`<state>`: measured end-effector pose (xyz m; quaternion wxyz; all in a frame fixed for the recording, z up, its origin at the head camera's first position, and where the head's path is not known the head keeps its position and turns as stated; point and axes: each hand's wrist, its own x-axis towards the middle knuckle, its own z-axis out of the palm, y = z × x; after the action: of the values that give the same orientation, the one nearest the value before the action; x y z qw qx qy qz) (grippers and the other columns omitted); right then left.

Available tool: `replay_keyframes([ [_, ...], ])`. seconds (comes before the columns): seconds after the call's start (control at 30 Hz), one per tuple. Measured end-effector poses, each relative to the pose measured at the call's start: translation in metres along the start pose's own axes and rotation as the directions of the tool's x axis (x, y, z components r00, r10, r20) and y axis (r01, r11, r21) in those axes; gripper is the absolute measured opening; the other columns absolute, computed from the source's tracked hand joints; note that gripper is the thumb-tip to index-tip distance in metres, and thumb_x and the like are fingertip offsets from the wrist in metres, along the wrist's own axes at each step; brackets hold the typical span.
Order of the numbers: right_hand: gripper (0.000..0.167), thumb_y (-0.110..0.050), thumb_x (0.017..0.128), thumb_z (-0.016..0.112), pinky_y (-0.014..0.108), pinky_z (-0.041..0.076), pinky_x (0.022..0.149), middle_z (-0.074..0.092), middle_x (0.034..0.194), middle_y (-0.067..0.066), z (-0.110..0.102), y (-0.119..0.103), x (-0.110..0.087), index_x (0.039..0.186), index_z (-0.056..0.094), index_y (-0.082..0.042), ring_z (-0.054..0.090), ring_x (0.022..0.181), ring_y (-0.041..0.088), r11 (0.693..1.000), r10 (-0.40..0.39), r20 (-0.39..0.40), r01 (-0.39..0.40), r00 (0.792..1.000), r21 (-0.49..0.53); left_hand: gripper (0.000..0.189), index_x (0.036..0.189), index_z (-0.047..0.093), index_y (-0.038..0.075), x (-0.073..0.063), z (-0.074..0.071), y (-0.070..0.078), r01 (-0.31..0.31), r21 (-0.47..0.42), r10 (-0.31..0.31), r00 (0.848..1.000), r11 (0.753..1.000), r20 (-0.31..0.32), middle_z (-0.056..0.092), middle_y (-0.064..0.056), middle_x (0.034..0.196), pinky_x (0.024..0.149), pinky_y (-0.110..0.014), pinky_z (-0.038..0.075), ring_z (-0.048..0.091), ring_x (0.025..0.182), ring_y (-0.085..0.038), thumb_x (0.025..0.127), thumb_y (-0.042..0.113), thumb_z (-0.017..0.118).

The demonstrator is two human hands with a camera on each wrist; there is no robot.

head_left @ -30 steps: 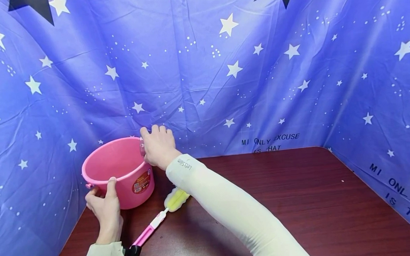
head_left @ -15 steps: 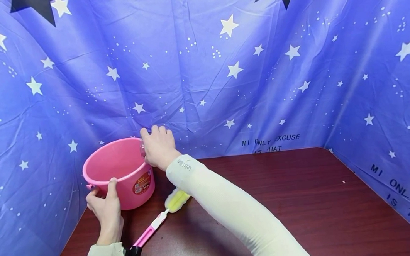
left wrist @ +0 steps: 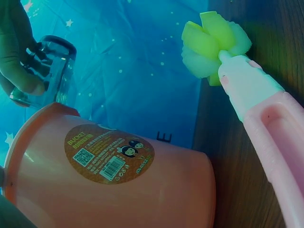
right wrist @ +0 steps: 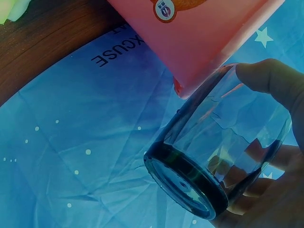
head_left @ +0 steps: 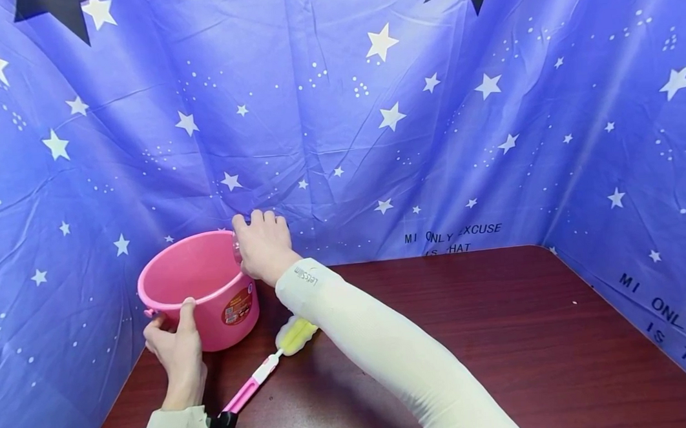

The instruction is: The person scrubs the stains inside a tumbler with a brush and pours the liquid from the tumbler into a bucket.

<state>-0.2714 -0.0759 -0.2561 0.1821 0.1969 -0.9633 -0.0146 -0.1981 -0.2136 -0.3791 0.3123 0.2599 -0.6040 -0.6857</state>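
Near the back left of the table a pink bucket stands upright, an oval label on its side. My left hand grips its near rim, thumb along the outer wall and the other fingers partly hidden. A clear drinking glass with a thick base is in my right hand at the bucket's right rim. It lies tilted, its mouth towards the bucket and its base turned away. The head view mostly hides the glass behind my fingers. Whether glass and rim touch, I cannot tell.
A sponge bottle brush, with yellow and white head and pink handle, lies on the dark wooden table beside the bucket. My right forearm passes over the end of its head. A blue star-patterned cloth hangs around the table.
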Motion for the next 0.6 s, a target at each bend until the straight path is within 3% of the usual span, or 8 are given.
replay_keyframes([
  [0.6, 0.046, -0.041, 0.081, 0.066, 0.035, 0.038, 0.084, 0.049, 0.105, 0.001, -0.0001, -0.0028, 0.0007, 0.117, 0.044, -0.023, 0.045, 0.100, 0.020, 0.999, -0.001, -0.022, 0.001, 1.000, -0.032, 0.067, 0.129, 0.030, 0.005, 0.0005, -0.0010, -0.0002, -0.001, -0.011, 0.001, 1.000, 1.000, 0.015, 0.025, -0.005, 0.130, 0.100, -0.030, 0.033, 0.031, 0.114, -0.012, 0.085, 0.037, 0.068],
])
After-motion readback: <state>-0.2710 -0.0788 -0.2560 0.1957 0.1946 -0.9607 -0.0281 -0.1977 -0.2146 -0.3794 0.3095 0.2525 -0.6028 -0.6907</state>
